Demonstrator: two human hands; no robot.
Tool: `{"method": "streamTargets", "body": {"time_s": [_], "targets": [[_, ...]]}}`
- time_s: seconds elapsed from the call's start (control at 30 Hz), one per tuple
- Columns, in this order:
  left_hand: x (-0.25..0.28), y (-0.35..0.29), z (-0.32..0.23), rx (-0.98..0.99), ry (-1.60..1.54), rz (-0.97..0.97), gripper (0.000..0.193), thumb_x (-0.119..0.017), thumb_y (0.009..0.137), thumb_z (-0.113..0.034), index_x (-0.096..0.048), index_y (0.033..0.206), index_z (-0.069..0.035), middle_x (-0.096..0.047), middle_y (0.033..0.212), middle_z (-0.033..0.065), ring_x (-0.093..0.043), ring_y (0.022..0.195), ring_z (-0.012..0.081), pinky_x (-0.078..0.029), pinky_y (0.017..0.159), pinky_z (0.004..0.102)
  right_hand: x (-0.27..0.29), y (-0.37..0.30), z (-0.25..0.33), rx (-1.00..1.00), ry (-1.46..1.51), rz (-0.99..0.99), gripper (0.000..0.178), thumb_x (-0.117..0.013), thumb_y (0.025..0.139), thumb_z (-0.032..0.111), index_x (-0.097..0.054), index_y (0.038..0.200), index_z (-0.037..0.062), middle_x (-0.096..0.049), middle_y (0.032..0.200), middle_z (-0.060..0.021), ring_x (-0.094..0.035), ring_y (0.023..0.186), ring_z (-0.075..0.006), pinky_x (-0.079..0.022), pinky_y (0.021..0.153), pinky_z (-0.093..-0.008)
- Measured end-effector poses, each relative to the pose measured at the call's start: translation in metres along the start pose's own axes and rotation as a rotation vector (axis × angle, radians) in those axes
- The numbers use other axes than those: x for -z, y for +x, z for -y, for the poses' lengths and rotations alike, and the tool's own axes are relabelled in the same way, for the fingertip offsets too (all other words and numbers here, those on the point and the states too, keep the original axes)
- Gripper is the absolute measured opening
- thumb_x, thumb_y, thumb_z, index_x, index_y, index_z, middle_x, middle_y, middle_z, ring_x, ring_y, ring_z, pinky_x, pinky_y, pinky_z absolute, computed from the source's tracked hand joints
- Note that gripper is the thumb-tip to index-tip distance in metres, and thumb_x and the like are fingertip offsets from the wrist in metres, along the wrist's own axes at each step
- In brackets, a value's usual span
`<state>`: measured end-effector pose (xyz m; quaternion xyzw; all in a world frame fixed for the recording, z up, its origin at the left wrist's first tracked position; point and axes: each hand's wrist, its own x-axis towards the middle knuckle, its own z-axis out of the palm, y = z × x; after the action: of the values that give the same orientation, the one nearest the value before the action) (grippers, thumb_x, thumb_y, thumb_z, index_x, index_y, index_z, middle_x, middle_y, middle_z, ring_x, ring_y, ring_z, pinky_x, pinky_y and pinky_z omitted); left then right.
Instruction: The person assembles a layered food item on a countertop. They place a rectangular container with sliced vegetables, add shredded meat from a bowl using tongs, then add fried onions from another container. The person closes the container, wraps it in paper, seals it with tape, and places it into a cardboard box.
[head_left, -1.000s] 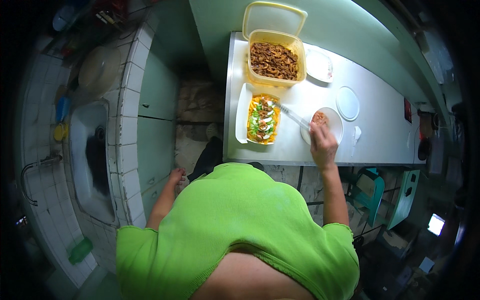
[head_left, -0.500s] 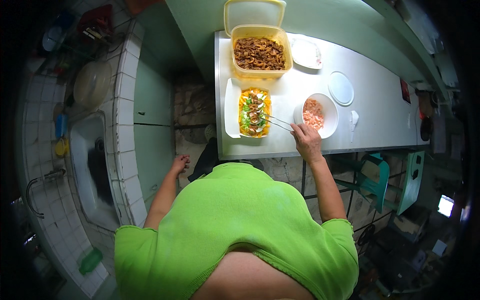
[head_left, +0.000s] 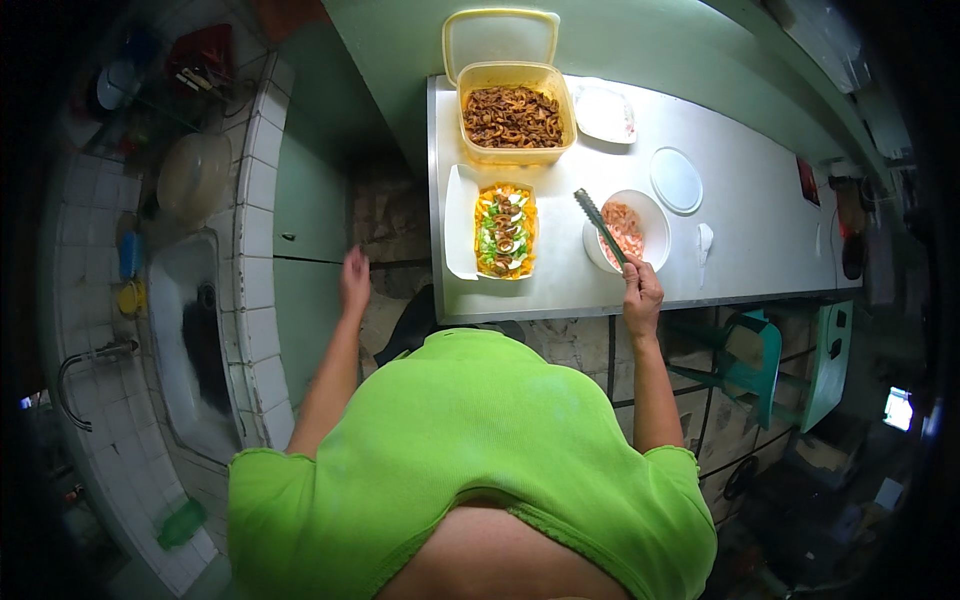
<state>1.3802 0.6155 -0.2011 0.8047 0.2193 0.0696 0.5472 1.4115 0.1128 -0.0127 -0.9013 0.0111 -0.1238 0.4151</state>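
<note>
My right hand is closed around the end of dark metal tongs, whose tips slant up and left over the rim of a white bowl. Chopped pink pieces lie in that bowl. Left of it sits a white open box with orange food topped by green bits, white egg-like slices and brown strips. Behind the box stands a yellowish plastic container holding brown cooked strips. Off the table's left side hangs my left hand, blurred, with no object visible in it.
Behind the bowl lie a round pale lid and a white plate. A small white item is to the bowl's right. The container's lid leans against the wall. At left are a sink and tiled counter; a green chair stands at right.
My right hand and the tongs have moved right, away from the food in the box to the bowl; the tongs have turned upward. My left hand has risen and moved slightly left.
</note>
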Motion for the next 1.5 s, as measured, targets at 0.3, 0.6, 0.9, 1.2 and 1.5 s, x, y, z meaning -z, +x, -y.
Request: {"method": "streamTargets", "body": {"time_s": [0.3, 0.6, 0.9, 1.2, 1.5], "targets": [[-0.158, 0.213, -0.332, -0.877, 0.563, 0.111, 0.053, -0.055, 0.092, -0.029, -0.041, 0.138, -0.007, -0.043, 0.143, 0.0162, -0.04, 0.133, 0.0327, -0.033, 0.109, 0.0466, -0.032, -0.055, 0.03, -0.161, 0.005, -0.065, 0.022, -0.056, 0.094, 0.019, -0.066, 0.107, 0.0034, -0.063, 0.088, -0.0119, -0.063, 0.075, -0.025, -0.049, 0.068, -0.0364], [-0.219, 0.29, -0.341, -0.762, 0.88, 0.303, 0.058, -0.052, 0.092, -0.032, -0.037, 0.144, -0.011, -0.044, 0.142, 0.0119, -0.042, 0.131, 0.0294, -0.034, 0.108, 0.0491, -0.062, -0.013, 0.061, 0.05, -0.478, 0.1, 0.018, -0.063, 0.087, 0.016, -0.063, 0.104, 0.0097, -0.057, 0.084, -0.0093, -0.062, 0.076, -0.0281, -0.048, 0.064, -0.0409], [-0.218, 0.292, -0.347, -0.849, 0.852, 0.257, 0.055, -0.053, 0.091, -0.029, -0.041, 0.141, -0.01, -0.045, 0.141, 0.0121, -0.044, 0.13, 0.0311, -0.035, 0.107, 0.0492, -0.079, 0.004, 0.065, 0.085, -0.562, 0.16, 0.019, -0.063, 0.087, 0.019, -0.063, 0.104, 0.011, -0.057, 0.086, -0.0079, -0.062, 0.075, -0.0284, -0.048, 0.065, -0.0403], [-0.218, 0.303, -0.347, -0.852, 0.835, 0.27, 0.054, -0.056, 0.089, -0.027, -0.043, 0.139, -0.011, -0.047, 0.136, 0.0128, -0.045, 0.126, 0.031, -0.037, 0.104, 0.0503, -0.056, -0.009, 0.088, -0.132, -0.364, 0.024, 0.021, -0.056, 0.093, 0.019, -0.064, 0.107, 0.0067, -0.061, 0.09, -0.0116, -0.061, 0.077, -0.0328, -0.048, 0.068, -0.0404], [-0.214, 0.301, -0.358, -0.968, 0.767, -0.137, 0.055, -0.062, 0.087, -0.029, -0.044, 0.137, -0.018, -0.05, 0.123, 0.0074, -0.048, 0.117, 0.0259, -0.038, 0.096, 0.049, -0.031, -0.048, 0.096, -0.263, -0.234, -0.18, 0.021, -0.057, 0.092, 0.015, -0.065, 0.106, 0.0023, -0.06, 0.085, -0.0133, -0.061, 0.078, -0.0301, -0.047, 0.068, -0.0382]]}}
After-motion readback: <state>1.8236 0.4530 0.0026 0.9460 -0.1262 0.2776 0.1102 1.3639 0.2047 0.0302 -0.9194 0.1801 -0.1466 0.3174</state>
